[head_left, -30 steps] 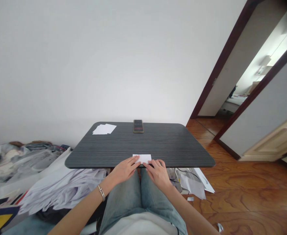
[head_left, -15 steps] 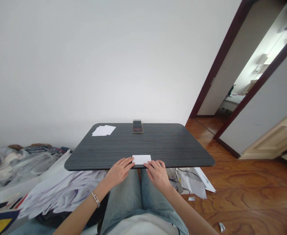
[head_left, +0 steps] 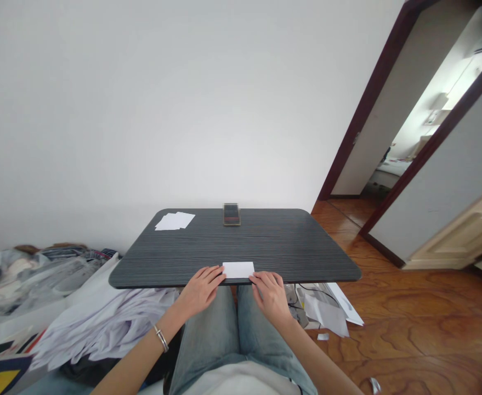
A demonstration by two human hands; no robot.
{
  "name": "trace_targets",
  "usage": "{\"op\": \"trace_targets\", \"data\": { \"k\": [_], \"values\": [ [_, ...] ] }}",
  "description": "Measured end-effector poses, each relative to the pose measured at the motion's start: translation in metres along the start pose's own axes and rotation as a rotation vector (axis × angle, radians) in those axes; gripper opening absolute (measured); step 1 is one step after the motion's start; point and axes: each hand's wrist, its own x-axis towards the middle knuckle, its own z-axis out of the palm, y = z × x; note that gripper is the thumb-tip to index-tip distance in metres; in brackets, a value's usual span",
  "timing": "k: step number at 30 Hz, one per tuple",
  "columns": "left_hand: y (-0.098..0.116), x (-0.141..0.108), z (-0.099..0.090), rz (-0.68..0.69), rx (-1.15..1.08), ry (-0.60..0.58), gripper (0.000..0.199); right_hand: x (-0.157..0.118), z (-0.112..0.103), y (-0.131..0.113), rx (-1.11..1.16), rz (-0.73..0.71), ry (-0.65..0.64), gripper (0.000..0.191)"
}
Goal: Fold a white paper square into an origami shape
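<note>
a person's left hand [head_left: 202, 289] and right hand [head_left: 270, 293] are pressing flat, fingers open, on a folded white paper [head_left: 238, 269] lying at the dark table [head_left: 306, 252]'s near edge; loose sheets [head_left: 175, 220] are waiting unfolded at its far left corner.

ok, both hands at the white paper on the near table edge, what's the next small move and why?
Probably press the paper flat with the left hand and run the right hand along its near edge. The sheet lies at the near rim of the dark table, fingertips of both hands at its lower corners, neither gripping it, so it could slide off.
</note>
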Motion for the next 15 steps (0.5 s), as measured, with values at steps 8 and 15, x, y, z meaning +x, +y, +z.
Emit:
{"op": "trace_targets", "data": {
  "k": [8, 15],
  "values": [
    [0.003, 0.006, 0.005, 0.005, 0.022, 0.095, 0.032, -0.005, -0.006, 0.014, 0.045, 0.064, 0.062, 0.024],
    [0.007, 0.005, 0.015, 0.121, 0.141, 0.16, 0.024, -0.009, -0.008, 0.012, 0.277, 0.388, 0.171, 0.028]
  ]
}}
